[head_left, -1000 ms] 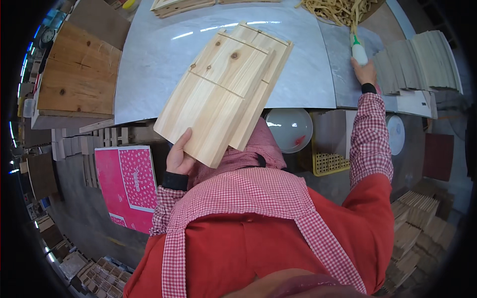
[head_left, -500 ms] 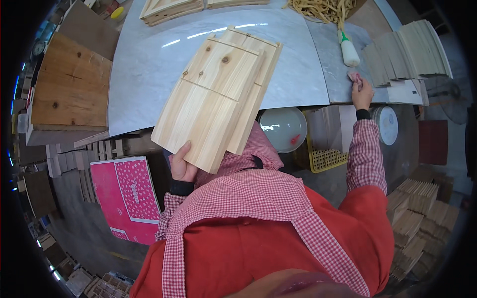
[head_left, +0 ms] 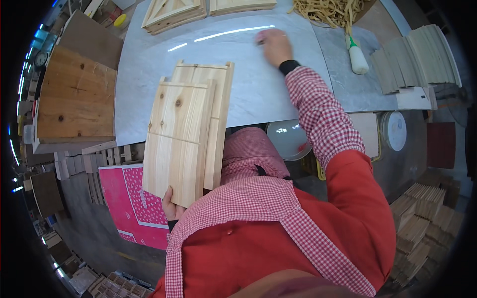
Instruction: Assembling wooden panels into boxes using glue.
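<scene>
Two grooved wooden boards, the front one (head_left: 174, 141) overlapping the rear one (head_left: 216, 124), lean against the near edge of the grey tabletop (head_left: 238, 64). My left hand (head_left: 171, 206) grips the front board by its lower end, thumb on its face. Whether it also holds the rear board is hidden. Over the far middle of the tabletop, my right hand (head_left: 278, 48) is closed on a crumpled pink cloth (head_left: 262, 36), somewhat blurred by motion.
Framed wooden panels (head_left: 174, 17) are stacked at the far edge. To the right lie a white glue bottle (head_left: 357, 59), a heap of yellowish strips (head_left: 333, 14) and stacked thin boards (head_left: 417, 59). A brown wooden box (head_left: 79, 94) stands left; a bucket (head_left: 288, 141) sits below the table.
My right hand has swept left with the cloth, from beside the glue bottle to the far middle of the tabletop. The boards in my left hand have come left and lower, more upright.
</scene>
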A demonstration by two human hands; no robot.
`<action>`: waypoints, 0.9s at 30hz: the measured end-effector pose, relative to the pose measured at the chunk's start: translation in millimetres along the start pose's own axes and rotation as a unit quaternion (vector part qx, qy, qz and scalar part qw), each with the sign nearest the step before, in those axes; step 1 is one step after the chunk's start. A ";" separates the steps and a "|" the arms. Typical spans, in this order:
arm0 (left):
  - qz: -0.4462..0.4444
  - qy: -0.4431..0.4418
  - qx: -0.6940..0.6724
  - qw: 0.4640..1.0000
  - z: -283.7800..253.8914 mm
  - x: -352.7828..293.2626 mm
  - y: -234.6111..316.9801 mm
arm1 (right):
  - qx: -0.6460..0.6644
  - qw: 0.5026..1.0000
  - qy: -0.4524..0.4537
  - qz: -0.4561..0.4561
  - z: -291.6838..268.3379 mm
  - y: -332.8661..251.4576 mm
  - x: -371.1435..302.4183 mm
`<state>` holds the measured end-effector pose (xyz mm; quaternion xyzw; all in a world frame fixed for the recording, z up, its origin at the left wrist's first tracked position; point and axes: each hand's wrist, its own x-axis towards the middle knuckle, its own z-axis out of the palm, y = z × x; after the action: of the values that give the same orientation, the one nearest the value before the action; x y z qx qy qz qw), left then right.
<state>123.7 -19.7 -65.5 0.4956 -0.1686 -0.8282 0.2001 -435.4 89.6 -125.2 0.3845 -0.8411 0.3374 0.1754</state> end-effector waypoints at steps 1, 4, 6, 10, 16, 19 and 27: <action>0.002 0.001 0.002 1.000 0.2 -2.1 2.4 | 0.090 0.994 -0.036 -0.050 11.8 -23.7 -2.2; -0.023 -0.058 -0.034 0.997 0.8 -8.4 -0.7 | 0.184 0.975 -0.051 -0.117 5.1 -55.4 -24.9; -0.015 -0.047 -0.029 0.998 -0.2 3.5 -1.2 | 0.184 0.972 0.000 -0.146 0.0 -65.1 -25.1; -0.001 -0.007 -0.005 1.000 -2.1 0.6 -2.6 | 0.009 0.998 -0.051 -0.034 -30.2 76.6 9.9; -0.006 -0.046 -0.007 0.999 9.3 20.5 -5.6 | 0.116 0.991 -0.038 -0.057 -49.4 -16.0 -47.3; -0.023 -0.064 0.022 0.997 19.8 13.4 2.6 | 0.158 0.977 -0.076 -0.120 -92.5 -94.4 -97.9; -0.038 -0.118 0.049 0.991 16.2 26.4 12.5 | -0.034 0.996 0.083 0.025 -217.8 -54.3 -143.8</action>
<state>100.0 -42.4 -72.1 0.4095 -0.2126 -0.8786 0.1228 -293.7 292.7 -26.6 0.3276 -0.8439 0.3440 0.2492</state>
